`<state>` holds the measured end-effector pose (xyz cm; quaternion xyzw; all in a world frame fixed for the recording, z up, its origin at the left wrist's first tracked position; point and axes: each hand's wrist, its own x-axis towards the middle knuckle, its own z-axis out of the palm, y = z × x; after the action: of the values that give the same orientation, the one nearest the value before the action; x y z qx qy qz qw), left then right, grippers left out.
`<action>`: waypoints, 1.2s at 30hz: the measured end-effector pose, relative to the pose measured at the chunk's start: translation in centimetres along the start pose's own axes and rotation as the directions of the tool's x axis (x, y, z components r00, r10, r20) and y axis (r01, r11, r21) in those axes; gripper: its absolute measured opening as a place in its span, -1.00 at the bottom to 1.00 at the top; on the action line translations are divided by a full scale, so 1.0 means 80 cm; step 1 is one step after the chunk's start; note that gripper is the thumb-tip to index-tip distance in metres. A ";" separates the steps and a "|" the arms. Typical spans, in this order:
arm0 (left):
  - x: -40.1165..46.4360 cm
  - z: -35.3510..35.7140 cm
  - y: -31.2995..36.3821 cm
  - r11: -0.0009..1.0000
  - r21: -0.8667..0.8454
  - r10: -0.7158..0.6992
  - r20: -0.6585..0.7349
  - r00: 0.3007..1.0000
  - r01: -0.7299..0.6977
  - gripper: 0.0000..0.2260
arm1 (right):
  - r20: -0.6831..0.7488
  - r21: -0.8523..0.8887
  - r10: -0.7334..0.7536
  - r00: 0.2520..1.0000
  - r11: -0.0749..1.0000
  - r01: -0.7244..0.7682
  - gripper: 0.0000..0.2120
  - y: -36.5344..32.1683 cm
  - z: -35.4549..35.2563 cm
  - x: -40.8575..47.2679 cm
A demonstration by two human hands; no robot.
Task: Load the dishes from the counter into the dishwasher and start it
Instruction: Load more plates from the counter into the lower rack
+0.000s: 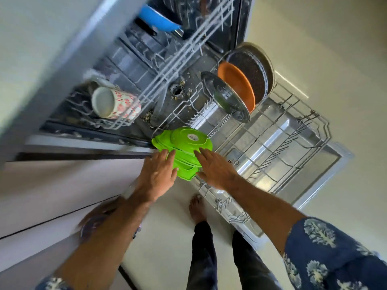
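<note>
- Stood over an open dishwasher, its door folded flat and the lower rack drawn fully out across it.
- Held a stack of green plastic plates at the near-left corner of that rack, right against the rack's rim and close to the tub's front edge.
- Left hand pressed on the stack's left side with fingers nearly straight; right hand laid against its right side, fingers spread and straight, neither curled around it.
- Left most of the rack's middle and right wire tines bare, giving open room beyond the stack.
- Filled the rack's far-left end with a glass lid, an orange plate and a dark speckled pan, all standing on edge one behind another, well apart from the green stack.
- Hung the upper rack partly out above the tub, carrying a white mug with red pattern on its side and a blue bowl farther in.
- Showed food debris around the filter on the tub floor.
- Kept a bare foot on the pale floor just beside the door's near edge.
- Ran cabinet fronts along the left, close to the left forearm.
</note>
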<state>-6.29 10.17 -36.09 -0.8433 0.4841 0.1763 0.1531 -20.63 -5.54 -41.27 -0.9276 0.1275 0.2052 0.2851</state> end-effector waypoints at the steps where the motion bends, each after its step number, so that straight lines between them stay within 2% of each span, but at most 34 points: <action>1: -0.039 -0.030 0.003 0.999 -0.012 -0.031 -0.009 0.999 0.031 -0.47 | 0.013 -0.015 -0.029 0.999 0.999 0.030 -0.26 -0.028 -0.024 -0.030; 4: -0.080 -0.052 0.021 0.999 -0.001 -0.034 -0.010 0.999 0.034 -0.37 | -0.009 -0.039 -0.023 1.000 0.999 0.023 -0.22 -0.051 -0.053 -0.065; 7: -0.174 -0.107 0.031 0.993 -0.063 -0.098 0.042 0.994 0.101 -0.29 | 0.044 -0.124 -0.106 0.993 0.986 0.110 -0.20 -0.121 -0.103 -0.131; 10: -0.278 -0.138 0.030 0.972 -0.134 -0.194 -0.015 0.981 0.191 -0.30 | 0.054 -0.175 -0.227 0.972 0.957 0.233 -0.21 -0.199 -0.139 -0.184; 14: -0.395 -0.158 0.006 0.914 -0.205 -0.367 -0.050 0.929 0.350 -0.31 | 0.109 -0.207 -0.371 0.922 0.899 0.386 -0.16 -0.299 -0.158 -0.220; 17: -0.476 -0.160 -0.029 0.851 -0.265 -0.489 -0.084 0.868 0.454 -0.32 | 0.129 -0.263 -0.490 0.862 0.821 0.506 -0.21 -0.381 -0.157 -0.226; 23: -0.647 -0.138 -0.127 0.658 -0.387 -0.734 -0.139 0.664 0.646 -0.35 | 0.179 -0.344 -0.704 0.687 0.609 0.714 -0.23 -0.579 -0.128 -0.221; 31: -0.858 -0.060 -0.227 0.297 -0.510 -0.944 -0.027 0.330 0.807 -0.36 | 0.311 -0.375 -0.827 0.468 0.345 0.860 -0.28 -0.826 -0.068 -0.208; 34: -0.905 -0.035 -0.254 0.204 -0.547 -0.968 0.009 0.249 0.812 -0.36 | 0.357 -0.349 -0.846 0.396 0.272 0.897 -0.26 -0.902 -0.052 -0.196; 36: -0.923 -0.023 -0.271 0.162 -0.566 -0.974 0.042 0.224 0.808 -0.34 | 0.378 -0.344 -0.852 0.364 0.236 0.909 -0.31 -0.950 -0.042 -0.183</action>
<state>-21.76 76.18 0.31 -0.9842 -0.1629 0.0150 -0.0684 -5.66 55.42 4.07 -0.8613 -0.4896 0.0854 0.1058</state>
